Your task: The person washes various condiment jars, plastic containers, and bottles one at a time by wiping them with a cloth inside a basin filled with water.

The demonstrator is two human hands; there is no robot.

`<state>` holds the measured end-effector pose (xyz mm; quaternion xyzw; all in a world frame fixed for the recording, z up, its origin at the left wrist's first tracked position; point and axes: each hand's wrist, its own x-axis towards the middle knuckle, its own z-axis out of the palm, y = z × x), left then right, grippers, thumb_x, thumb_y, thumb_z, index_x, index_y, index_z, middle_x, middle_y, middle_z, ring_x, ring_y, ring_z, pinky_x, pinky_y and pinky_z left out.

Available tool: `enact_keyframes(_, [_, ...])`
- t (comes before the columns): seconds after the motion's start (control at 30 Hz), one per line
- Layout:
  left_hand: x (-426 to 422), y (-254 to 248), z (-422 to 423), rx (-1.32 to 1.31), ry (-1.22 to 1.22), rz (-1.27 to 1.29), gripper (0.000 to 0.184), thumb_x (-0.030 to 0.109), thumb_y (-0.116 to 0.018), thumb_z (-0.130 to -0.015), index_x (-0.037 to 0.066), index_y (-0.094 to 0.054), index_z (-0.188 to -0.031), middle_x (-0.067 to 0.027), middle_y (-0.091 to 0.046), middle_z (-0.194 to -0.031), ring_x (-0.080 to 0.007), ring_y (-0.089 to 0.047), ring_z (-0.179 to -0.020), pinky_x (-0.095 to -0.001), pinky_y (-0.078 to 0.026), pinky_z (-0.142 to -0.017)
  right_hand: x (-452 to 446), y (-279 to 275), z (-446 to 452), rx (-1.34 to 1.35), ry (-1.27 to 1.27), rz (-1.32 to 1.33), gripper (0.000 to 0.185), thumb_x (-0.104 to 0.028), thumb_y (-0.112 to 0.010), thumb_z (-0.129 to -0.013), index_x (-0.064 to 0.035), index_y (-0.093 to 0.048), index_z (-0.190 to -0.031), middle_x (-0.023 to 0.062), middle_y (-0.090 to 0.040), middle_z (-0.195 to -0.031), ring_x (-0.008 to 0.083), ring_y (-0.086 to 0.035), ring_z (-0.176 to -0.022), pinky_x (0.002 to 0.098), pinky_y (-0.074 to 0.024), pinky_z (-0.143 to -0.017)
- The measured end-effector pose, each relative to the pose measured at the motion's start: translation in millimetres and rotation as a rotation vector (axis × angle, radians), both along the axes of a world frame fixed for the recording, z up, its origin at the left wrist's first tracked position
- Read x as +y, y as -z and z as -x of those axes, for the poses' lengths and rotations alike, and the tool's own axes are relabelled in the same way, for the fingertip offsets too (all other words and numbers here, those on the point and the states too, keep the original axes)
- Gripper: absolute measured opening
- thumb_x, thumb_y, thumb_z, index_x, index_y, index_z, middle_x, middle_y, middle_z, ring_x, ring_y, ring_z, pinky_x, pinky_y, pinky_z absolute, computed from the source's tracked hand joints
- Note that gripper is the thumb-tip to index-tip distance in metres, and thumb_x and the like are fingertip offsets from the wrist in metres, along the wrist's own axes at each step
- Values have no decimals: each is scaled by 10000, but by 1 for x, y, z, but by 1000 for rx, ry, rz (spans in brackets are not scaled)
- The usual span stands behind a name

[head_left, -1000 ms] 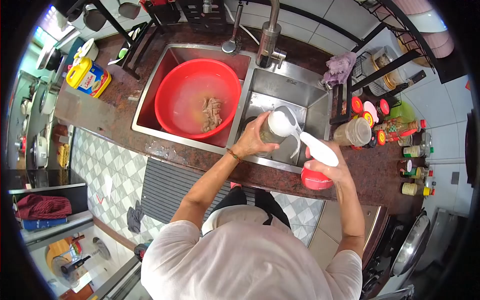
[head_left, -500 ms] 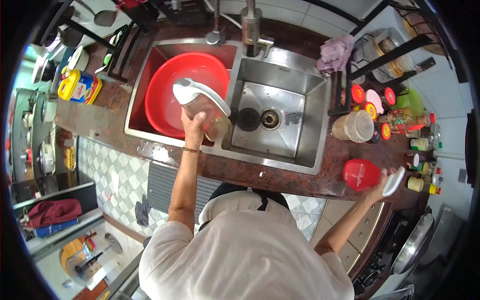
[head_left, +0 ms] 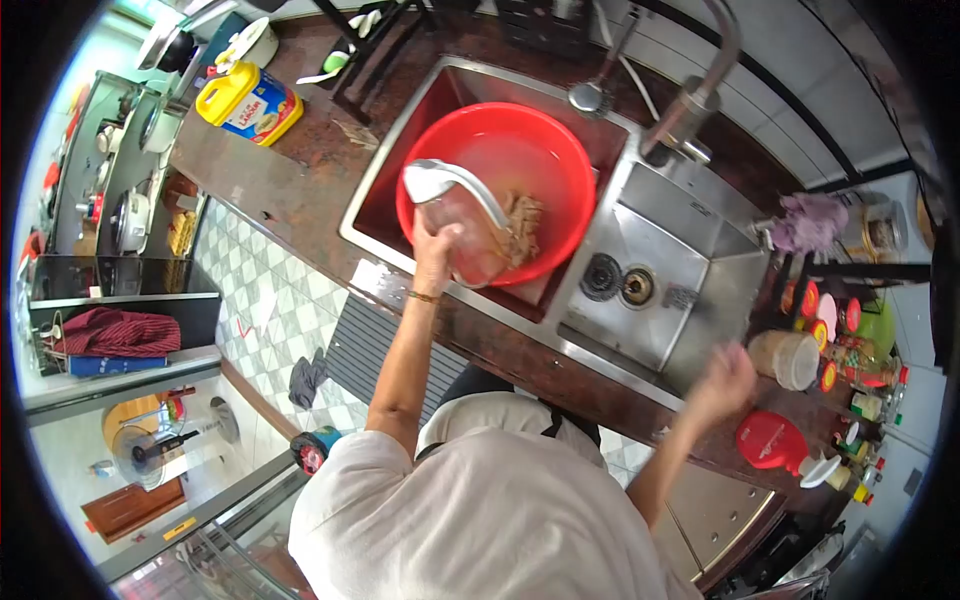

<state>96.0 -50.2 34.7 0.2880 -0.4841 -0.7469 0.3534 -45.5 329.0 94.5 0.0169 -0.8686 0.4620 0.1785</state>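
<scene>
My left hand [head_left: 437, 250] is wrapped round a clear container [head_left: 465, 235] with a white curved top edge, tilted over the left sink. Beneath it sits a red basin [head_left: 570, 160] with cloudy water. A brownish clump [head_left: 523, 225] shows beside the container's edge; whether it is in the water or pouring out I cannot tell. Blurred by motion, my right hand [head_left: 727, 380] is in the air over the counter edge, right of the steel sink [head_left: 640, 335]. Near it on the counter lies a red, rounded piece [head_left: 770, 440] with a white handle-like part [head_left: 819, 471].
A faucet [head_left: 690, 110] rises behind the sinks. Jars, including a wide clear jar [head_left: 785, 358], and several bottles crowd the right side under a black rack. A yellow jug [head_left: 250, 105] stands at left. A purple cloth [head_left: 808, 222] hangs at the right back.
My right hand has let go of the red piece with the white part and moved left. The view has turned and shifted. The brownish clump now shows by the container.
</scene>
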Motion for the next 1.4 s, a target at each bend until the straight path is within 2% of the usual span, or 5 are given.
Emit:
enact_keyframes(0.37, [-104,32,15,-279,57,266,858,144,-757,-558,-6,-330,-1286,-148,-527,-1152,-241,-513,-1086,-344,-394,-936,-326,261,-4,-77,-1067,-855,453,-134,-585,-749,-55,-509,-1188,183,-446,-1272,350,-437,-1164,449,-400,-942])
enact_keyframes(0.67, [-111,31,51,-695,243,596,880,341,-724,-570,28,-323,-1287,-264,-539,-1096,-410,-548,-978,-435,-446,-834,-303,43,6,-663,-894,468,381,159,-487,-711,-38,-572,-1026,126,-602,-978,244,-619,-750,313,-505,-566])
enact_keyframes(0.83, [-71,59,74,-594,405,836,838,331,-713,-576,45,-349,-1275,-227,-604,-884,-406,-590,-809,-452,-473,-709,-361,10,10,342,-823,-770,400,-163,-609,-727,-164,-564,-1124,80,-552,-1039,321,-453,-1066,378,-399,-834])
enact_keyframes(1.17, [-65,54,71,-338,606,580,856,251,-740,-556,-4,-355,-1277,-205,-422,-1261,-306,-439,-1173,-363,-352,-983,-354,197,123,-560,-1473,617,441,-267,-498,-842,-22,-475,-1208,79,-541,-1183,194,-526,-1078,291,-398,-941])
enact_keyframes(1.4, [-70,72,89,-133,416,-81,571,205,-656,-734,-3,-418,-1209,-92,-540,-1106,-179,-519,-1015,-311,-413,-896,-352,183,41,-1105,-716,1562,399,-302,-439,-922,-110,-438,-1271,24,-499,-1237,146,-494,-1051,279,-417,-871])
